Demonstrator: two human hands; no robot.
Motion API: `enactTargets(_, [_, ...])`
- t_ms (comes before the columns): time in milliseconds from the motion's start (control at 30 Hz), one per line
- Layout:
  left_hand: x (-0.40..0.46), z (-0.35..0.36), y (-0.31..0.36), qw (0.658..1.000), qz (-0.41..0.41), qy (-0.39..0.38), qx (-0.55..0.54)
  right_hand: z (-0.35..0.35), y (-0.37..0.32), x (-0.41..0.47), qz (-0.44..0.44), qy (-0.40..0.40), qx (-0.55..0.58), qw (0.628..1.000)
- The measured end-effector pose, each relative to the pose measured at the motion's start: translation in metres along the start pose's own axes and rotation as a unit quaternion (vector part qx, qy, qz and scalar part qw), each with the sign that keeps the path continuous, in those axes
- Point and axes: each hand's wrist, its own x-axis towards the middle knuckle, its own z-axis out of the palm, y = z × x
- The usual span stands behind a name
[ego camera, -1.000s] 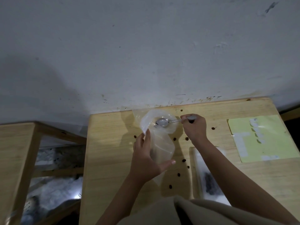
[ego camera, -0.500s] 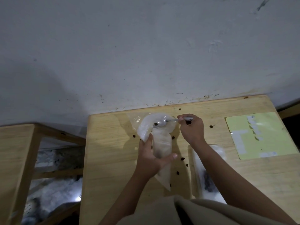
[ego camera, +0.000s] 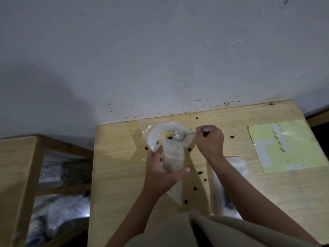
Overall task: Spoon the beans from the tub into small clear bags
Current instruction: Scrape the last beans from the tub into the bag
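No legible writing: yellow sheet (ego camera: pixel 288 145).

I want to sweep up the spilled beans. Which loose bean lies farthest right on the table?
The lone bean right of the right hand, toward the yellow sheet; the others lie around the bag.

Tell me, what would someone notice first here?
Probably the clear bag in the middle of the wooden table, held by the left hand, while the right hand tips a spoon at its open mouth. Next, dark beans lie scattered around, and a yellow sheet lies at the right.
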Motion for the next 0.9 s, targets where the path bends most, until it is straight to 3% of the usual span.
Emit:
enactTargets(233, [0.002, -0.001, -0.003, 0.998, 0.044, 0.018, 0.050, 0.007, -0.002, -0.008, -0.037, 0.044, 0.057, 0.997])
enactTargets(433, [0.011, -0.001, -0.005, 0.998, 0.040, 0.010, 0.049, -0.001, -0.005, 0.006, -0.028, -0.031, 0.041, 0.998])
enactTargets(533, [0.010, 0.000, -0.009, 0.996, 0.052, 0.006, 0.066, -0.003, -0.001, 0.013, 0.017, -0.071, 0.042, 0.996])
enactTargets(733, [0.010, 0.001, -0.013, 0.997, 0.052, -0.002, 0.052, 0.004, 0.007, 0.004, 0.105, -0.067, 0.106, 0.987])
enactTargets(900, [0.010, 0.000, -0.014, 0.999, 0.035, -0.002, 0.026, 0.008, 0.012, -0.012, 0.250, -0.058, 0.219, 0.941])
